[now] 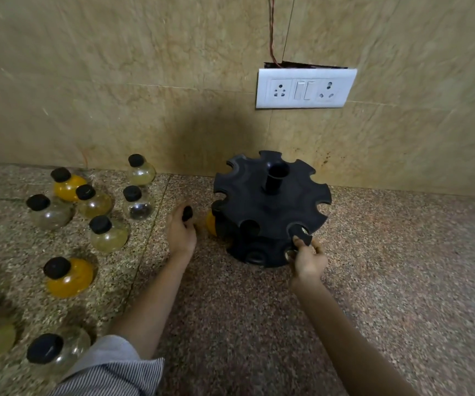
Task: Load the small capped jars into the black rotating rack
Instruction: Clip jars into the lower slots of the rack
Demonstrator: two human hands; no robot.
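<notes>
Head view: on speckled granite, the right hand (pixel 308 260) pinches a black-capped glass jar (pixel 302 235) at a notch of the scalloped black plastic rack (pixel 270 208) — the left hand (pixel 181 232) grips another jar (pixel 199 221) beside it.

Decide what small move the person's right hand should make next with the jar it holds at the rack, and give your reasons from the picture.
Probably push that jar further in until its neck seats in the front slot of the black rack. The right hand holds it at the slot's mouth, with the black cap just above the top plate. The left hand already brings another jar to the rack's left side.
</notes>
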